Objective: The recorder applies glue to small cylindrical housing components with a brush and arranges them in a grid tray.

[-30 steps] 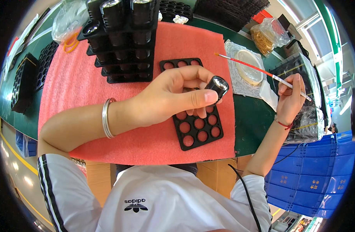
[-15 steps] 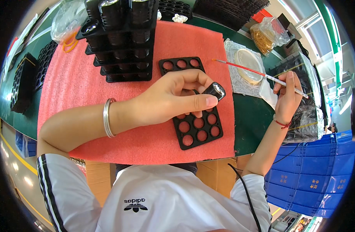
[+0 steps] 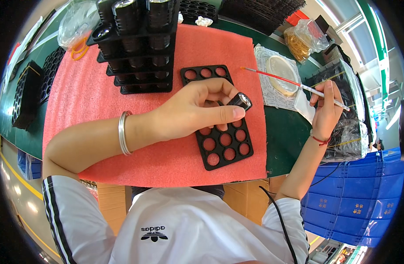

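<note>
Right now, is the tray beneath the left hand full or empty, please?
The tray is empty where visible: pink mat shows through its holes. Behind the left hand, I cannot tell.

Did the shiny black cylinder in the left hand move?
Yes, the shiny black cylinder moved slightly left and toward the person, judged against the pink foam mat.

From where I stand, a dark green table (image 3: 279, 152) fills the middle of the room, brown cardboard (image 3: 112, 204) showing below its near edge. Off to the left, a glossy grey floor (image 3: 26, 198) catches patches of light and carries yellow lines (image 3: 20, 179). Blue plastic bins (image 3: 354, 193) crowd the right side, beside the table. Beyond them, a green beam (image 3: 374, 26) climbs past pale framing, and the upper right is bright with whitish light.
</note>
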Motion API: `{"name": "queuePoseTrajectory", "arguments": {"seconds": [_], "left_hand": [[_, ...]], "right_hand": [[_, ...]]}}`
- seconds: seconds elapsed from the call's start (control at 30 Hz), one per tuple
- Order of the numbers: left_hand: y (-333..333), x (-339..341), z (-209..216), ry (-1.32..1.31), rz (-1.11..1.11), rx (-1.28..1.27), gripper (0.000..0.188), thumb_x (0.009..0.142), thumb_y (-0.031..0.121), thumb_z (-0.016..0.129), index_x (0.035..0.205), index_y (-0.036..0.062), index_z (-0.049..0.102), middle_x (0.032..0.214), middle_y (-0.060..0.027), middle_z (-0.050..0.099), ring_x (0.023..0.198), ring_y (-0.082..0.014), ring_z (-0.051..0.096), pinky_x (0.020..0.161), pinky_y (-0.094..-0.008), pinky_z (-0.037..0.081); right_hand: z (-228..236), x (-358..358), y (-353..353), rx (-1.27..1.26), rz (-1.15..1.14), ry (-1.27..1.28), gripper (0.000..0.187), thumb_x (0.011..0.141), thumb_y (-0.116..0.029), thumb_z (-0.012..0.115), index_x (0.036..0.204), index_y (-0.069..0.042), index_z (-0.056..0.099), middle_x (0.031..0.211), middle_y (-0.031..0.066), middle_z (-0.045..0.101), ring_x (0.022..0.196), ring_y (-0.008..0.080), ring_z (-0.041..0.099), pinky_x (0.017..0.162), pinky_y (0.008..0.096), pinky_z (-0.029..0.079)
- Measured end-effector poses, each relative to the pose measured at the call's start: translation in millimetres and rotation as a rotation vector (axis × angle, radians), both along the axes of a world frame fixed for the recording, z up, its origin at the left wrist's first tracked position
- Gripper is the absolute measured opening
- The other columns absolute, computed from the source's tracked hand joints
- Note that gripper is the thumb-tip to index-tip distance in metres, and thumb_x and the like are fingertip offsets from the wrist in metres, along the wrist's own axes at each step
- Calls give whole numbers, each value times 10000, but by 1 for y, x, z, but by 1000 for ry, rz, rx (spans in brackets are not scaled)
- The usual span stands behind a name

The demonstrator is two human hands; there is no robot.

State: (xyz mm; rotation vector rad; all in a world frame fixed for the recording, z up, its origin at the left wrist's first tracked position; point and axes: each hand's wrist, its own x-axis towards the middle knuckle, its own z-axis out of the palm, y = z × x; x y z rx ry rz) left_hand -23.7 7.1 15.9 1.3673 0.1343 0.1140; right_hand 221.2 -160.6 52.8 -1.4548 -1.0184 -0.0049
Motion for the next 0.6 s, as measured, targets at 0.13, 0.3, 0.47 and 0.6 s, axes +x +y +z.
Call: {"name": "queuePoseTrajectory", "arguments": {"seconds": [0.13,0.3,0.47,0.6], "left_hand": [[0,1,-1,-4,2,-13,276,838,229,594,1031,66,483,879,-7,549,718,-72,530,611,-212,426],[0,1,-2,6,5,-11,283,840,239,592,1034,66,480,876,-4,540,722,-73,521,627,-217,421],[0,1,-1,36,11,-3,296,837,259,594,1031,67,480,871,3,534,721,-71,514,636,-219,419],[1,1,-2,35,-4,-13,287,836,261,595,1019,71,483,863,7,535,718,-66,512,629,-215,419]], "right_hand": [[0,0,0,-6,-10,-14,302,907,-217,487,734,21,554,571,51,490,494,98,441,476,208,329],[1,-2,0,-4,-19,-18,308,907,-219,485,723,18,554,569,50,490,497,96,442,475,210,326],[1,-3,1,-22,-41,-41,322,909,-227,479,709,14,553,555,42,484,491,91,437,476,209,320],[1,-3,1,-24,-53,-50,323,910,-228,477,706,12,553,546,37,479,485,89,433,475,208,317]]}}
